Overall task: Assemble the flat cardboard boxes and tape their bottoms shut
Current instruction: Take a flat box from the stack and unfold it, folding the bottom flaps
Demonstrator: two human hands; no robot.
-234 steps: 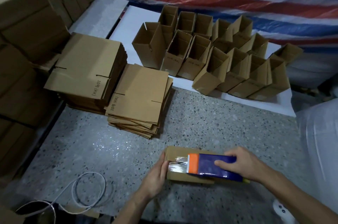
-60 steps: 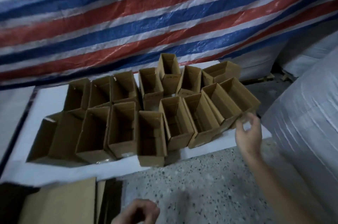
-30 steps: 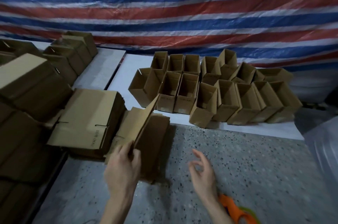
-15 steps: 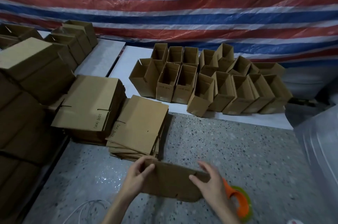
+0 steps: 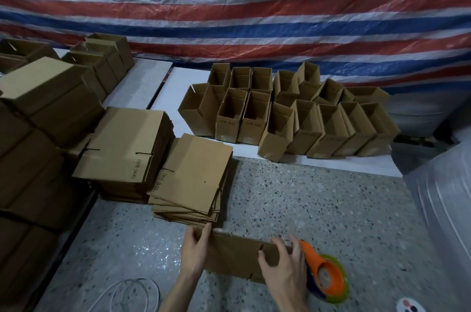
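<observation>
Stacks of flat boxes (image 5: 122, 148) sit at the left. In front of the nearer stack, the left hand (image 5: 195, 252) curls its fingers round the left end of a folded cardboard box (image 5: 234, 255). The right hand (image 5: 285, 268) grips the box's right end. An orange tape dispenser (image 5: 326, 276) lies on the speckled floor (image 5: 318, 204) just beside that hand.

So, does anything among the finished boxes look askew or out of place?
Yes. The front boxes on the right of the board lean sideways against each other, not upright, and the back right box seems to lie on its side.
</observation>
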